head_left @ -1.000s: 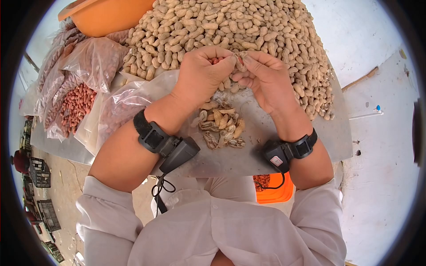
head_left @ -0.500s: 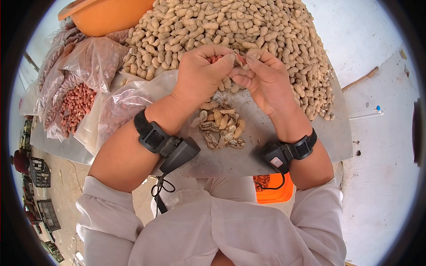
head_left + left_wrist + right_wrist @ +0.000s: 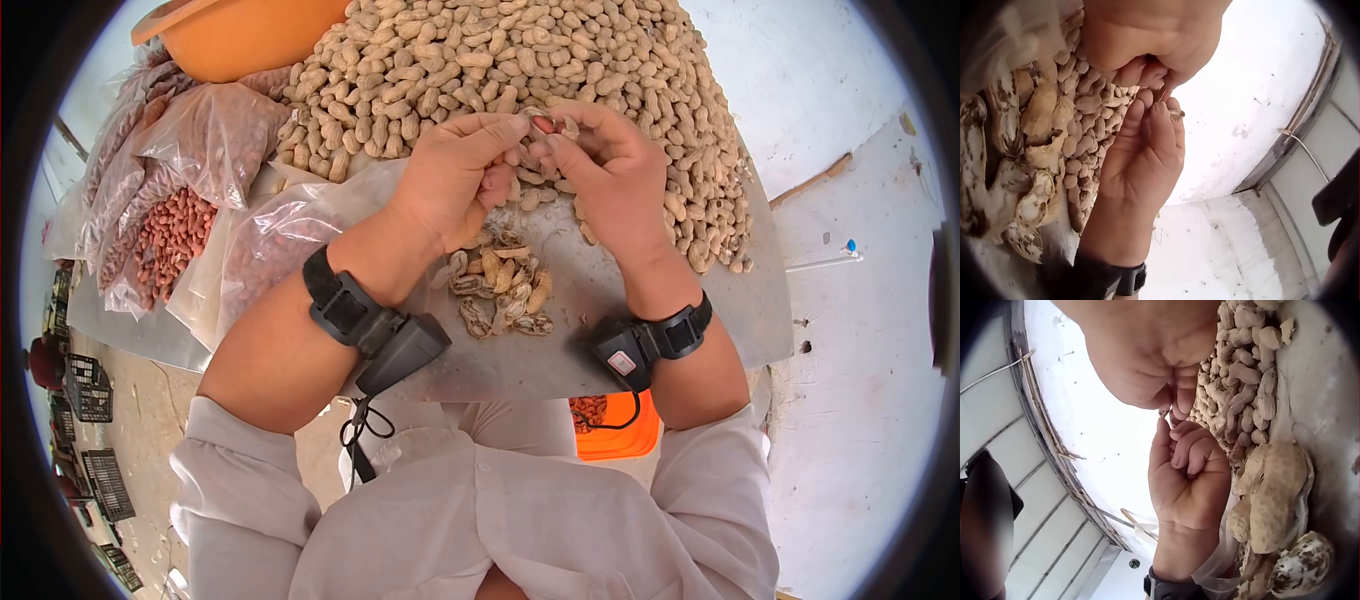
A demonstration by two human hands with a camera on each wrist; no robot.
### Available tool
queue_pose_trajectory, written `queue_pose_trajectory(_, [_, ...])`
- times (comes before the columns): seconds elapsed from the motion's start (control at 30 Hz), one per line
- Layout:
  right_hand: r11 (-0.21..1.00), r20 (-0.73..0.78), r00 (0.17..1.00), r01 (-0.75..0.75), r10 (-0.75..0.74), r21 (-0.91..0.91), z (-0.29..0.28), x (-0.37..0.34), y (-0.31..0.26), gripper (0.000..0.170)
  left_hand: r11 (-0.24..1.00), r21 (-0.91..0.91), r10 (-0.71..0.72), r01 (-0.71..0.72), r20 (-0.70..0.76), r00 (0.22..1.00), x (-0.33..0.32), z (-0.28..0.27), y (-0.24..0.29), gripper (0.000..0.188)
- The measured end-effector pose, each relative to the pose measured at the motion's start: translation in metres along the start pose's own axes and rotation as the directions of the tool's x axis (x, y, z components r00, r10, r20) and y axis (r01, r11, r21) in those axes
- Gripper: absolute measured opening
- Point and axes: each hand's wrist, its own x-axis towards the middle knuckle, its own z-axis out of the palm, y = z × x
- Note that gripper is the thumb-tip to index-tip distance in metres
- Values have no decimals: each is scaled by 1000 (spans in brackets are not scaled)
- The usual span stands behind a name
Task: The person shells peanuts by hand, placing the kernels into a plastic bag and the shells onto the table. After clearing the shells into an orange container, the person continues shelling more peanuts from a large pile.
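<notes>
Above the table, my left hand (image 3: 455, 172) and right hand (image 3: 622, 172) meet fingertip to fingertip. Between them they pinch a cracked peanut (image 3: 543, 124), its reddish kernel showing inside the pale shell. The left hand's thumb and index finger reach to the shell, while its other fingers curl toward the palm. In the left wrist view, a piece of shell (image 3: 1177, 115) sticks out past the right hand's fingertips. Below the hands lies a small heap of broken shells (image 3: 500, 280).
A large pile of unshelled peanuts (image 3: 560, 60) covers the table's far side. To the left are clear bags (image 3: 225, 130) of red kernels and an orange basin (image 3: 240, 40). An orange container (image 3: 625, 435) with kernels stands below the table's (image 3: 440, 380) near edge.
Red kernels seen in the left hand's curl earlier are out of sight now, as that hand has turned. The right hand has rolled over slightly; the peanut stays between both hands.
</notes>
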Motion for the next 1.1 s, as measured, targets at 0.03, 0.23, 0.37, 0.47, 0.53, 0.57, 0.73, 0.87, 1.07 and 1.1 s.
queue_pose_trajectory(0.03, [992, -12, 999, 51, -52, -117, -1, 0, 0, 16, 995, -72, -61, 63, 27, 998, 1, -2, 0, 17])
queue_pose_trajectory(0.23, [683, 150, 815, 556, -560, -473, 0, 7, 8, 19, 925, -267, -260, 270, 74, 963, 3, -1, -5, 20])
queue_pose_trajectory(0.37, [598, 279, 752, 650, -598, -469, 2, 7, 1, 21, 919, -301, -251, 254, 47, 967, 3, 2, -10, 15])
queue_pose_trajectory(0.47, [606, 357, 757, 653, -548, -454, 4, 5, -4, 23, 914, -299, -275, 273, 35, 961, 4, 2, -10, 15])
queue_pose_trajectory(0.53, [627, 342, 756, 655, -559, -423, 4, 5, -1, 25, 914, -297, -257, 275, 100, 961, 6, -3, -13, 15])
queue_pose_trajectory(0.57, [636, 335, 756, 655, -563, -408, 4, 6, 0, 26, 914, -296, -247, 277, 134, 960, 7, -6, -15, 16])
queue_pose_trajectory(0.73, [676, 378, 764, 642, -523, -361, 2, 5, -3, 25, 906, -288, -276, 309, 149, 949, 6, -6, -14, 20])
queue_pose_trajectory(0.87, [780, 352, 819, 556, -454, -289, 0, 4, -1, 26, 883, -307, -307, 356, 197, 931, 7, -9, -15, 23])
queue_pose_trajectory(1.07, [874, 251, 887, 440, -388, -204, -5, 6, -2, 26, 859, -332, -298, 389, 292, 909, 9, -13, -17, 27])
queue_pose_trajectory(1.1, [885, 252, 892, 425, -375, -189, -5, 6, -2, 26, 859, -334, -304, 388, 278, 911, 9, -13, -16, 26])
